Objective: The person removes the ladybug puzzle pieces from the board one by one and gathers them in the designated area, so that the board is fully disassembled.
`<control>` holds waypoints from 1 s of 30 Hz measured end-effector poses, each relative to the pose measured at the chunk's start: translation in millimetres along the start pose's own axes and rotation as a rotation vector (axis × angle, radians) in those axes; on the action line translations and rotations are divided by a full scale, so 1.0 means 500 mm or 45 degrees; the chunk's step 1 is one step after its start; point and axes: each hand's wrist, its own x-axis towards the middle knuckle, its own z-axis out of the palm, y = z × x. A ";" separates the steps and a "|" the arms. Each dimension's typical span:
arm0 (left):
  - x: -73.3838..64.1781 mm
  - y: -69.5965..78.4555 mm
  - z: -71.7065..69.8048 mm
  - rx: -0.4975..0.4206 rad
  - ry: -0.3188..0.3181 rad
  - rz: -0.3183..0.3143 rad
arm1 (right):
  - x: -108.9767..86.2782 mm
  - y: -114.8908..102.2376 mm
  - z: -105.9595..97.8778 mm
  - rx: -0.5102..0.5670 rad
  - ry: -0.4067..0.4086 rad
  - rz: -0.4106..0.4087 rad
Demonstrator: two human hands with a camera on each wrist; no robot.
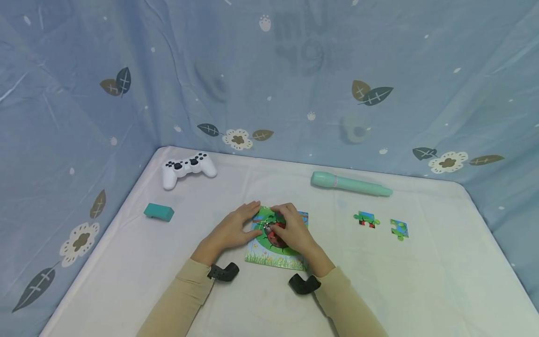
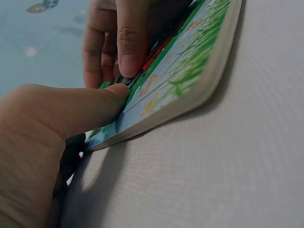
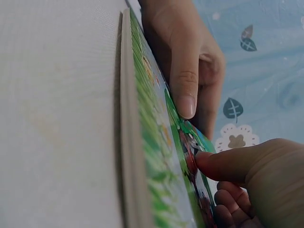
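A jigsaw puzzle (image 1: 275,260) with a ladybug on a green leaf and grass along its near side lies in a thick board tray before me. My left hand (image 1: 229,230) rests at its left side, fingers stretched along the far left corner and thumb (image 2: 102,102) laid over the picture. From the right, my right hand (image 1: 294,231) pinches a green-and-dark puzzle piece (image 1: 274,218) near the ladybug's head, thumb (image 3: 221,164) down on the picture and the other fingers bent. Much of this piece is hidden by the fingers. Both thumb tips are close together.
To the right lie two loose puzzle pieces, one with red (image 1: 366,219) and one blue and green (image 1: 399,229). A mint-green microphone-shaped stick (image 1: 353,184) lies behind them. A white game controller (image 1: 188,169) and a teal block (image 1: 159,212) are at the left. Patterned blue cloth (image 1: 294,93) hangs behind the table.
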 end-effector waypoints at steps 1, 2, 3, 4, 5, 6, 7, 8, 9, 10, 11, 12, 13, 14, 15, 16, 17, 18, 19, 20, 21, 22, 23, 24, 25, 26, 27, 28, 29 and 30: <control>0.000 0.001 -0.001 0.000 -0.002 -0.003 | 0.000 0.000 0.000 -0.006 0.005 -0.006; 0.000 0.001 -0.002 0.000 -0.004 -0.007 | 0.001 0.001 0.001 -0.013 0.010 -0.013; 0.000 0.002 -0.002 0.000 -0.006 -0.010 | 0.001 0.001 0.001 -0.021 0.013 -0.018; 0.000 0.002 -0.002 0.001 -0.006 -0.014 | 0.001 0.001 0.001 -0.027 0.014 -0.021; 0.000 0.002 -0.003 0.002 -0.008 -0.014 | 0.001 0.001 0.001 -0.034 0.016 -0.024; 0.000 0.002 -0.003 0.006 -0.007 -0.013 | 0.001 0.001 0.000 -0.044 0.018 -0.024; 0.000 0.001 -0.003 0.009 -0.006 -0.012 | 0.001 0.000 -0.001 -0.047 0.021 -0.022; 0.000 0.001 -0.003 0.013 -0.005 -0.009 | 0.001 -0.001 -0.002 -0.054 0.024 -0.019; 0.001 0.001 -0.002 0.015 -0.003 -0.005 | 0.000 -0.003 -0.004 -0.059 0.031 -0.016; 0.001 0.000 -0.002 0.017 -0.001 0.000 | 0.000 -0.005 -0.006 -0.064 0.038 -0.011; 0.001 0.000 -0.002 0.017 -0.001 0.005 | 0.000 -0.007 -0.009 -0.070 0.048 -0.010; 0.001 0.000 -0.001 0.018 -0.002 0.006 | 0.000 -0.009 -0.013 -0.079 0.059 -0.008; 0.001 -0.001 -0.001 0.020 -0.002 0.007 | -0.001 -0.011 -0.018 -0.080 0.071 -0.008; 0.001 -0.001 0.000 0.020 -0.003 0.008 | -0.001 -0.013 -0.022 -0.087 0.082 -0.011; 0.001 -0.001 0.000 0.022 -0.006 0.005 | -0.001 -0.015 -0.028 -0.085 0.092 -0.012; 0.001 -0.001 0.000 0.022 -0.007 0.006 | -0.001 -0.017 -0.034 -0.079 0.101 -0.013; 0.001 -0.001 0.000 0.021 -0.008 0.004 | -0.001 -0.017 -0.041 -0.081 0.108 -0.019; 0.001 0.000 0.000 0.019 -0.008 0.002 | -0.001 -0.016 -0.047 -0.081 0.110 -0.021; 0.000 0.000 0.000 0.016 -0.008 0.001 | -0.001 -0.015 -0.054 -0.073 0.106 -0.020; -0.001 0.001 0.000 0.013 -0.008 0.001 | -0.002 -0.014 -0.061 -0.073 0.104 -0.022; -0.001 0.001 0.000 0.010 -0.010 0.001 | -0.003 -0.011 -0.068 -0.077 0.100 -0.024; -0.002 0.003 -0.001 0.005 -0.010 0.004 | -0.004 -0.008 -0.075 -0.083 0.097 -0.028; -0.002 0.003 -0.001 0.004 -0.012 0.006 | -0.006 -0.004 -0.083 -0.094 0.092 -0.035; -0.002 0.003 -0.001 0.003 -0.013 0.009 | -0.008 0.000 -0.091 -0.103 0.088 -0.040; -0.001 0.004 -0.001 0.010 -0.012 0.014 | -0.010 0.003 -0.099 -0.112 0.088 -0.045; -0.001 0.004 0.000 0.015 -0.010 0.018 | -0.013 0.008 -0.108 -0.124 0.093 -0.055; 0.000 0.003 0.000 0.019 -0.008 0.022 | -0.016 0.014 -0.116 -0.135 0.094 -0.060; 0.000 0.003 -0.001 0.023 -0.003 0.024 | -0.020 0.021 -0.125 -0.139 0.094 -0.064; 0.001 0.002 -0.001 0.027 0.002 0.025 | -0.023 0.028 -0.134 -0.144 0.096 -0.070; 0.001 0.002 -0.001 0.029 0.006 0.026 | -0.027 0.037 -0.143 -0.145 0.099 -0.069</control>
